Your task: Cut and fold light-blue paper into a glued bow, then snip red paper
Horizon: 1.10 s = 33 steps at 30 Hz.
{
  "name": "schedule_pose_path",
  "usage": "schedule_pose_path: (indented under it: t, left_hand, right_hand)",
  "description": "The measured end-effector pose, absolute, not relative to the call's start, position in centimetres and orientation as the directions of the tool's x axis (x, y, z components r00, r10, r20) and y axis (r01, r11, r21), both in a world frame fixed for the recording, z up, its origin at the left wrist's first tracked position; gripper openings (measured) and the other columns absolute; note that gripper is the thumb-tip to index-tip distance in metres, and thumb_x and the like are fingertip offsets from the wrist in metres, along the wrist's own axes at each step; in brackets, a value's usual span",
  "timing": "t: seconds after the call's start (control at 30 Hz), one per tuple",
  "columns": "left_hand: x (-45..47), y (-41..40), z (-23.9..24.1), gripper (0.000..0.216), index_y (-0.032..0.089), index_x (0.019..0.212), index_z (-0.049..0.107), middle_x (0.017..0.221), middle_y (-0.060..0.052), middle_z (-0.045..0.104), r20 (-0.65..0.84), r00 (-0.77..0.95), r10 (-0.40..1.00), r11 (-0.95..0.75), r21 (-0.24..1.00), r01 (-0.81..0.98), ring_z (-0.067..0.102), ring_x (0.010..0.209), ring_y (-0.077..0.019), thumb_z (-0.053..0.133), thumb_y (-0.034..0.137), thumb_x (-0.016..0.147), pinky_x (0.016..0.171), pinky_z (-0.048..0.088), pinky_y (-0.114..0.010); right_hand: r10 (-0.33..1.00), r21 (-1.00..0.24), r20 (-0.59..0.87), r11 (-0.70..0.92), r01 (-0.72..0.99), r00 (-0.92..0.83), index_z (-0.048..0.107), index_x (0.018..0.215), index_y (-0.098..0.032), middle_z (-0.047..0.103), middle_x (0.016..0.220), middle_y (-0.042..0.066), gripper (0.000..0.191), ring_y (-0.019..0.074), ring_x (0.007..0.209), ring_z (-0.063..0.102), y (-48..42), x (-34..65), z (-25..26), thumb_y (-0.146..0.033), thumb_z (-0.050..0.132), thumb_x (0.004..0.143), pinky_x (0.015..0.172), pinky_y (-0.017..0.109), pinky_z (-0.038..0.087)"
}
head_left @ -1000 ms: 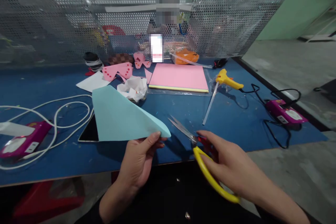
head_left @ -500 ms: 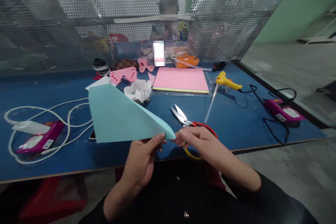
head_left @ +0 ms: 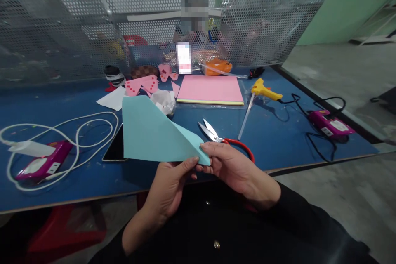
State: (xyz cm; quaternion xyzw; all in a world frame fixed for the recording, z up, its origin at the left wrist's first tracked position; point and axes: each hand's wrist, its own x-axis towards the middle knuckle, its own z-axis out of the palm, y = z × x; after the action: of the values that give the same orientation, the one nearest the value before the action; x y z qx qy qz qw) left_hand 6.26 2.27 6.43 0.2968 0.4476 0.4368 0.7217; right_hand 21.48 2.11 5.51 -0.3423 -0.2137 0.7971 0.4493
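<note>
A folded sheet of light blue paper (head_left: 151,132) is held up above the table's front edge, wide at its left end and narrowing to a point at the right. My left hand (head_left: 171,185) pinches its lower edge near the narrow end, thumb on top. My right hand (head_left: 230,167) is closed on the pointed tip, its thumb on the near side and its fingers partly hidden. Just beyond my right hand lie scissors (head_left: 213,134) with parted blades and red handles, partly covered by that hand.
Pink paper (head_left: 210,88) lies stacked mid-table, pink cut-outs (head_left: 142,84) to its left. At right are a yellow glue gun (head_left: 264,90) and a purple power strip (head_left: 331,126). A second power strip (head_left: 46,163) with white cable and a dark tablet (head_left: 114,148) lie left. A perforated metal screen (head_left: 161,4) stands behind.
My right hand has come in from beside the tip and now grips it. The paper has shifted slightly right, and its fold near the tip shows more, uncovering more of the tablet.
</note>
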Motion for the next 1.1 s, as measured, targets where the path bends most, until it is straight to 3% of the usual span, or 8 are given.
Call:
schedule_pose_path:
  t: [0.27, 0.4, 0.7, 0.93, 1.1]
  left_hand:
    - [6.51, 2.25, 6.64, 0.024, 0.02, 0.087, 0.077, 0.082, -0.004, 0.075, -0.384, 0.204, 0.901, 0.434, 0.813, -0.389, 0.063, 0.065, -0.0135, 0.085, 0.021, 0.064, 0.052, 0.049, -0.02]
    - [6.51, 2.18, 6.57, 0.019, 0.017, 0.081, 0.077, 0.077, -0.004, 0.073, -0.389, 0.206, 0.898, 0.44, 0.809, -0.39, 0.065, 0.066, -0.0143, 0.085, 0.024, 0.065, 0.052, 0.05, -0.021]
    - [6.78, 2.26, 6.28, 0.024, 0.016, 0.087, 0.078, 0.081, -0.005, 0.075, -0.396, 0.199, 0.897, 0.442, 0.818, -0.369, 0.065, 0.064, -0.0127, 0.086, 0.023, 0.066, 0.053, 0.05, -0.021]
    - [6.64, 2.42, 6.04, 0.017, 0.016, 0.079, 0.078, 0.076, -0.005, 0.075, -0.397, 0.141, 0.907, 0.421, 0.832, -0.362, 0.064, 0.062, -0.0122, 0.085, 0.022, 0.065, 0.053, 0.049, -0.019]
    - [6.33, 2.48, 6.01, 0.023, 0.014, 0.083, 0.078, 0.08, -0.008, 0.076, -0.411, 0.153, 0.899, 0.438, 0.829, -0.348, 0.065, 0.064, -0.0133, 0.086, 0.023, 0.064, 0.054, 0.05, -0.021]
  right_hand:
    - [0.905, -0.676, -0.335, -0.425, -0.601, -0.262, 0.07, 0.077, -0.018, 0.066, 0.068, -0.002, 0.019, 0.0121, 0.064, 0.061, 2.08, 21.22, 5.47, -0.032, 0.082, 0.073, 0.069, 0.027, 0.05]
    - [0.917, -0.694, -0.313, -0.398, -0.6, -0.246, 0.07, 0.076, -0.018, 0.066, 0.069, -0.002, 0.02, 0.0125, 0.065, 0.061, 2.09, 21.24, 5.12, -0.033, 0.083, 0.073, 0.071, 0.028, 0.049]
    - [0.935, -0.74, -0.295, -0.355, -0.572, -0.198, 0.064, 0.068, -0.017, 0.062, 0.064, -0.004, 0.025, 0.0101, 0.056, 0.058, 2.02, 20.92, 5.25, -0.032, 0.083, 0.07, 0.062, 0.027, 0.049]
    - [0.959, -0.856, -0.25, -0.283, -0.432, -0.133, 0.065, 0.079, -0.018, 0.067, 0.076, -0.001, 0.019, 0.0134, 0.07, 0.063, 1.73, 21.17, 5.43, -0.029, 0.079, 0.07, 0.073, 0.031, 0.05]
    - [0.978, -0.963, -0.194, -0.205, -0.173, -0.078, 0.061, 0.088, -0.019, 0.066, 0.074, 0.0, 0.025, 0.0148, 0.067, 0.063, 2.07, 21.31, 5.47, -0.039, 0.069, 0.077, 0.069, 0.033, 0.052]
